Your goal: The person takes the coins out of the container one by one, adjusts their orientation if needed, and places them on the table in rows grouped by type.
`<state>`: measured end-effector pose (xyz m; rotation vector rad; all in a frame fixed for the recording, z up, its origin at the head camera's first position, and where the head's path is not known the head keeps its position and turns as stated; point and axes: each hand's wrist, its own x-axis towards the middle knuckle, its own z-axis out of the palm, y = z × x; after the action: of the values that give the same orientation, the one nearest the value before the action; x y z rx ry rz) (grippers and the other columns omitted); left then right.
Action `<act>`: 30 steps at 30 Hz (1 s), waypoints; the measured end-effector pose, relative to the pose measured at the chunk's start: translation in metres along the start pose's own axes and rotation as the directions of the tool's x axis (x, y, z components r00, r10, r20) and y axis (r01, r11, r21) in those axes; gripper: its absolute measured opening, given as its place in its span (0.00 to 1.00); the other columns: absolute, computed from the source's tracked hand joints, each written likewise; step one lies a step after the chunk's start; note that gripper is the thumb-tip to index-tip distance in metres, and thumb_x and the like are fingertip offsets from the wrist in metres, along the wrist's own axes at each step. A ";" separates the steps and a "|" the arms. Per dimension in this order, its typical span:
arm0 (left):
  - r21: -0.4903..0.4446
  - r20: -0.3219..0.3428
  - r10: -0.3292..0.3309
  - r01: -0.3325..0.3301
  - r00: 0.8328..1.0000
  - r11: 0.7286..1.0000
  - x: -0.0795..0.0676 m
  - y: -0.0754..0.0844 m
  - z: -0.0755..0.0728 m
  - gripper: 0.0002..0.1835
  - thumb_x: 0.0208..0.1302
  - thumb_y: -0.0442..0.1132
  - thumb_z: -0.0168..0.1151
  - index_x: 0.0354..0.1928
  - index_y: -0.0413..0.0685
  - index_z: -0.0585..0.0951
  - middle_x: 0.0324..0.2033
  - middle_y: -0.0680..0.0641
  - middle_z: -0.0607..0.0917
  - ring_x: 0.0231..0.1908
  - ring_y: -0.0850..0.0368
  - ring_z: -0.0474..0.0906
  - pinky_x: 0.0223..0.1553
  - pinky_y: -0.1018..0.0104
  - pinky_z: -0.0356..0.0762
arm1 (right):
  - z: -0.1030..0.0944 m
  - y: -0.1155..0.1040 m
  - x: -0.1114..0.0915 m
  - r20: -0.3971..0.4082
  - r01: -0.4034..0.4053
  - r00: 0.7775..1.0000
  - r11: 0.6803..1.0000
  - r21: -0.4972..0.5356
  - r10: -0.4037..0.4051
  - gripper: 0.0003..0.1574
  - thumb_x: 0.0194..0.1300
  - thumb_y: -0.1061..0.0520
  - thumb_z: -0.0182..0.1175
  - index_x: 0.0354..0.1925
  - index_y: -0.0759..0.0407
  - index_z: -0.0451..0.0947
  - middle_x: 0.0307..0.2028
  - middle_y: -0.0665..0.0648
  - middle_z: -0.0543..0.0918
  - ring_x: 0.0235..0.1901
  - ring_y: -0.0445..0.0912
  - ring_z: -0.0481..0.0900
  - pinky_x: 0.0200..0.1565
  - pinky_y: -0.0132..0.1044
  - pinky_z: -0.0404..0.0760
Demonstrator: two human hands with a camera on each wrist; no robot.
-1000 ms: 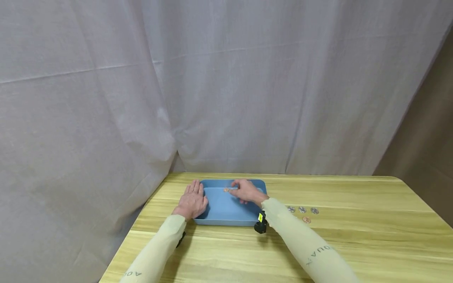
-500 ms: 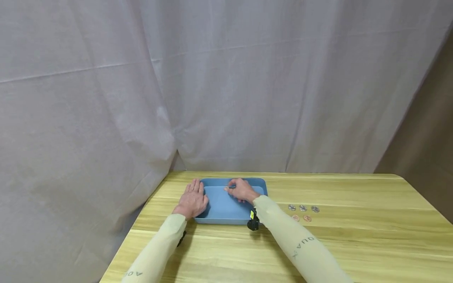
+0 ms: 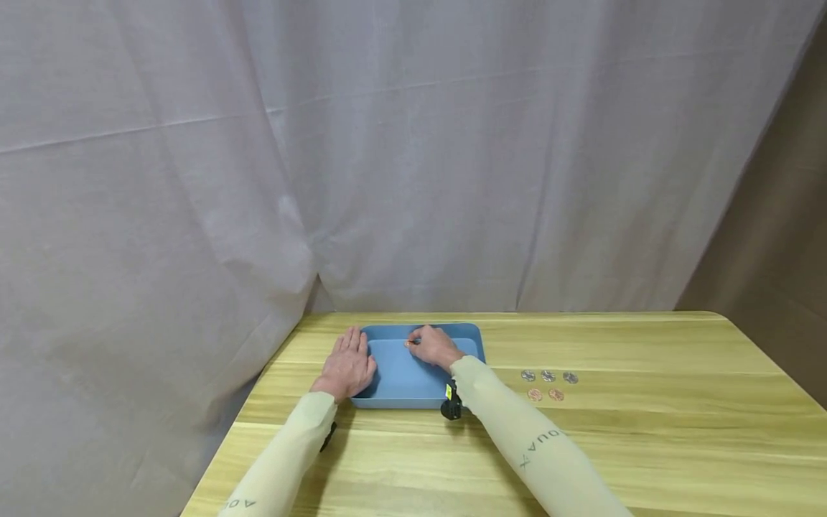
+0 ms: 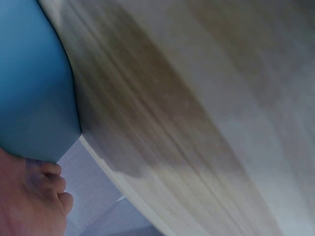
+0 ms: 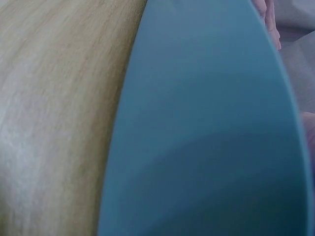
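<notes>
A shallow blue tray [image 3: 413,396] lies on the table in the head view. My left hand [image 3: 347,365] rests over its left edge, fingers straight and pointing away from me. Inside the tray, near its far side, my right hand [image 3: 433,346] pinches a small copper-coloured coin [image 3: 408,343] between thumb and fingertips, which partly cover it. The left wrist view shows the tray's outer wall [image 4: 34,98] with part of my left hand [image 4: 32,201] at its rim. Mostly the tray's side wall [image 5: 206,108] fills the right wrist view, where the coin is hidden.
Right of the tray, three silver-coloured coins [image 3: 548,375] form a row on the wooden table [image 3: 646,431]. Two copper-coloured coins [image 3: 556,395] lie nearer to me, below that row. A grey curtain [image 3: 413,179] hangs behind the table's far edge.
My right hand has moved a little left and its thumb and fingertips have come together on the copper coin in the tray. My left hand has stayed on the tray's edge.
</notes>
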<state>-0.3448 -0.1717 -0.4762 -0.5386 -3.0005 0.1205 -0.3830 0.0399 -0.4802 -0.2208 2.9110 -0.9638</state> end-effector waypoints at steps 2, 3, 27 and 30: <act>-0.007 0.004 0.000 0.000 1.000 1.000 -0.001 0.000 0.000 0.33 0.76 0.50 0.34 0.74 0.35 0.57 0.75 0.35 0.55 0.77 0.42 0.49 0.76 0.49 0.51 | 0.000 0.000 -0.001 0.002 0.000 1.000 1.000 -0.008 0.000 0.16 0.69 0.46 0.60 0.50 0.50 0.84 0.26 0.51 0.83 0.14 0.41 0.70 0.17 0.33 0.68; -0.010 0.005 0.000 0.000 1.000 1.000 -0.001 0.000 0.000 0.33 0.76 0.50 0.34 0.74 0.35 0.57 0.75 0.35 0.55 0.76 0.42 0.49 0.76 0.49 0.51 | 0.000 0.000 -0.001 -0.001 0.002 1.000 1.000 -0.012 -0.002 0.15 0.68 0.47 0.60 0.49 0.50 0.84 0.25 0.51 0.82 0.14 0.41 0.71 0.17 0.33 0.68; -0.011 0.014 -0.010 0.010 1.000 1.000 -0.004 -0.002 0.001 0.33 0.76 0.50 0.34 0.74 0.35 0.57 0.76 0.36 0.55 0.77 0.42 0.49 0.76 0.50 0.50 | -0.005 -0.011 -0.001 0.167 -0.025 0.986 0.997 0.077 0.012 0.04 0.64 0.59 0.64 0.35 0.57 0.79 0.17 0.51 0.77 0.16 0.42 0.72 0.18 0.33 0.71; 0.003 0.014 -0.010 0.010 1.000 1.000 -0.004 -0.003 0.002 0.33 0.76 0.50 0.35 0.74 0.36 0.57 0.76 0.36 0.55 0.77 0.42 0.49 0.76 0.50 0.51 | -0.004 -0.013 0.000 0.173 -0.019 0.985 0.997 0.070 0.007 0.05 0.65 0.58 0.64 0.33 0.57 0.77 0.18 0.51 0.77 0.16 0.42 0.71 0.18 0.33 0.71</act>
<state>-0.3424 -0.1756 -0.4784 -0.5241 -3.0162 0.1279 -0.3822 0.0324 -0.4694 -0.2664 2.7131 -0.9913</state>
